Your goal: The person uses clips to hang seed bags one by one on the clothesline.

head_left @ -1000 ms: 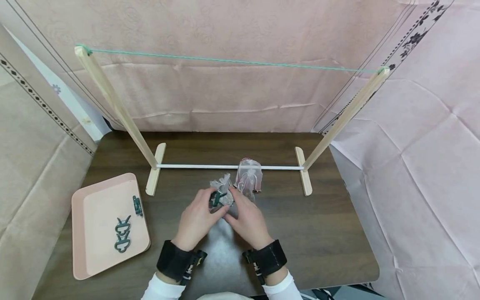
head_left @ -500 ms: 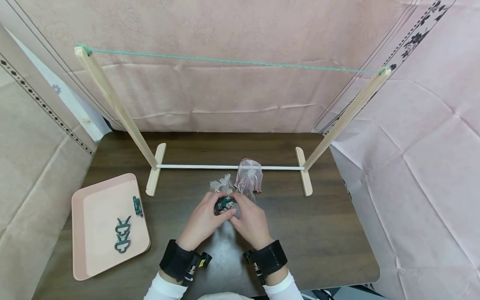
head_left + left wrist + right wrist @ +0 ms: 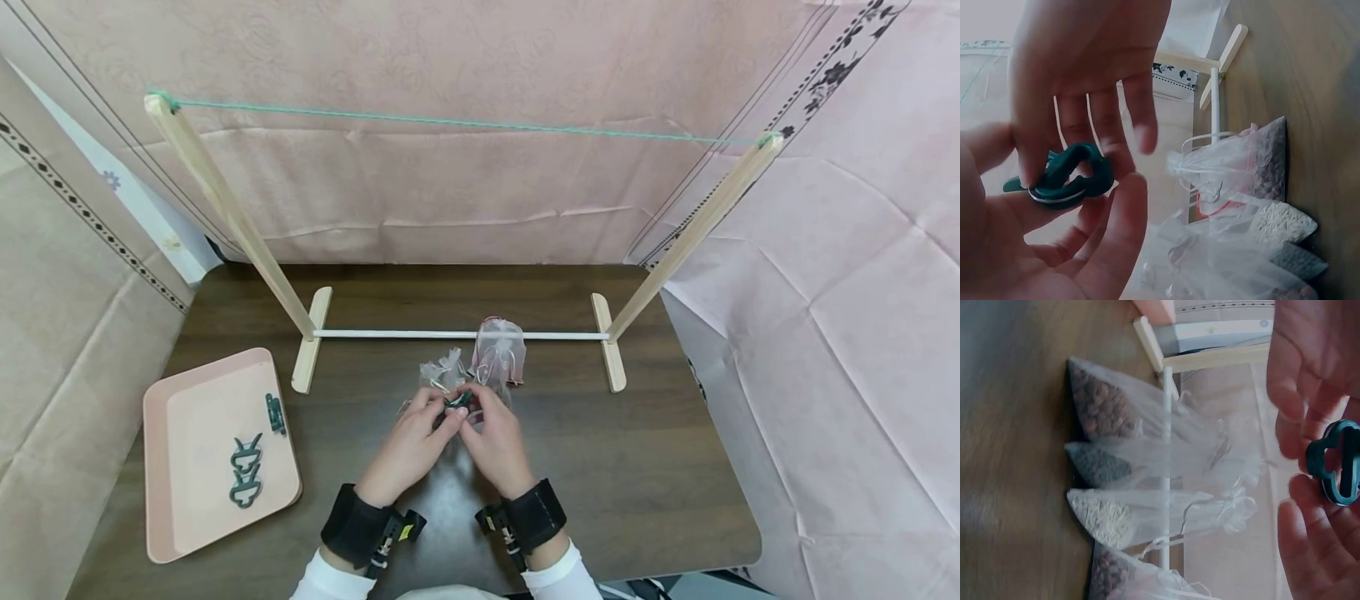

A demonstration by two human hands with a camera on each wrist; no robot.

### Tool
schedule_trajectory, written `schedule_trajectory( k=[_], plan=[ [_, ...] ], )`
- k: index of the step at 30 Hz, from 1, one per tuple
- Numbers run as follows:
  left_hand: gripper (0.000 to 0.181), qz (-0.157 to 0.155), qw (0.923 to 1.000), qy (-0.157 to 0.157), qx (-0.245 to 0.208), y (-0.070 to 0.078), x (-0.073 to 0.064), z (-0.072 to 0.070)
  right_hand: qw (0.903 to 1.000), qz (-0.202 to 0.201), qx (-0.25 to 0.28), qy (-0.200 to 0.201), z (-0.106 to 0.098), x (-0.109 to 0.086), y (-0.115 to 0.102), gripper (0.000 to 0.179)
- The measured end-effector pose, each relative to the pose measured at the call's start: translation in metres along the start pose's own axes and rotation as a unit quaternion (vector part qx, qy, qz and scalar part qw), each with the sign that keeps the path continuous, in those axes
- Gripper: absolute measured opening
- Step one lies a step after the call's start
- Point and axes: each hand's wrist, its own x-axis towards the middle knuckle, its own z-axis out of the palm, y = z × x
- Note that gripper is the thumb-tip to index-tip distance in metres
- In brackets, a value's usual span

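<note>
My left hand (image 3: pixel 412 437) and right hand (image 3: pixel 497 437) meet at the middle of the table. Between them they hold a dark green plastic clothes peg (image 3: pixel 1072 175) with a cloud-shaped opening. In the left wrist view, my left thumb and fingers lie around the peg from below, and the right fingers come at it from above. The right wrist view also shows the peg (image 3: pixel 1335 462) with fingers of both hands on it. In the head view the hands largely cover it. Just beyond stand sheer drawstring pouches (image 3: pixel 498 354), filled with brown, white and dark grains (image 3: pixel 1100 469).
At the left lies a pink tray (image 3: pixel 157 467) with several green pegs (image 3: pixel 246 471) in it. Behind the hands a wooden stand has two posts (image 3: pixel 705 225), a white bottom rod (image 3: pixel 390 333) and a green string (image 3: pixel 450 122) strung between the post tops.
The peg has shifted slightly right and been turned, so less of it shows in the head view. My left hand has moved right, closer to my right hand. Tray and pouches stay put.
</note>
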Motion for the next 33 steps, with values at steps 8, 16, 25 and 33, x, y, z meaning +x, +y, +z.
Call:
schedule_trajectory(
  k=[8,16,25,33],
  plan=[
    [0.037,-0.010,0.9955,0.024,-0.091,-0.004,-0.003,0.001,0.9918,0.091,0.085,0.027,-0.004,-0.002,0.002,0.025],
    [0.030,-0.046,0.9846,0.032,-0.166,-0.012,-0.004,0.007,0.9538,0.192,0.230,0.024,-0.009,-0.001,-0.007,0.030],
    [0.017,-0.056,0.9782,0.080,-0.183,-0.015,-0.003,0.001,0.9807,0.128,0.142,-0.039,-0.007,-0.003,0.000,0.042],
    [0.018,-0.085,0.9828,0.076,-0.145,-0.020,0.000,-0.005,0.9929,0.014,0.050,-0.107,-0.009,-0.003,0.007,0.054]
  ],
)
